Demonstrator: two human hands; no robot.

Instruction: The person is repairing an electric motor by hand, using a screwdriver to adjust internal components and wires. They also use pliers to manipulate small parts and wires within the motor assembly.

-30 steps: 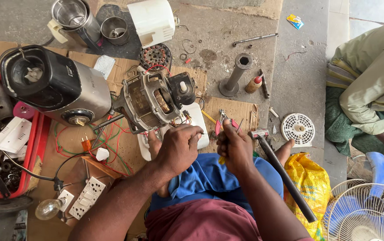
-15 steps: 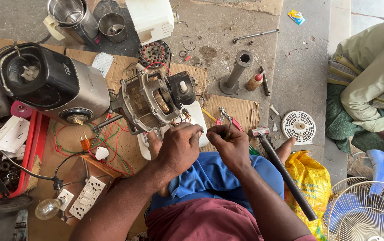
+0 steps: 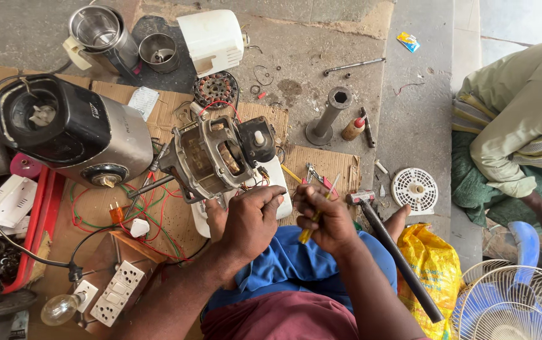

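An open electric motor frame (image 3: 211, 157) with a black end cap sits on cardboard in front of me, over a white base. My left hand (image 3: 249, 220) rests just below it, fingers curled at the wires near its lower right corner. My right hand (image 3: 321, 217) is closed around a yellow-handled screwdriver (image 3: 315, 217), its shaft pointing up and right. The two hands nearly touch.
A black and silver mixer base (image 3: 72, 129) lies left. Steel jars (image 3: 104, 31), a white housing (image 3: 211, 38), a stator ring (image 3: 215, 89), a metal socket post (image 3: 327, 116), a hammer (image 3: 393, 245), a yellow bag (image 3: 434, 271), a red tray (image 3: 41, 220), a switchboard (image 3: 116, 293), a fan (image 3: 513, 302). Another person (image 3: 516, 119) sits right.
My hands have drawn closer together under the motor. The right hand has shifted left with the screwdriver and its shaft tilts more upright.
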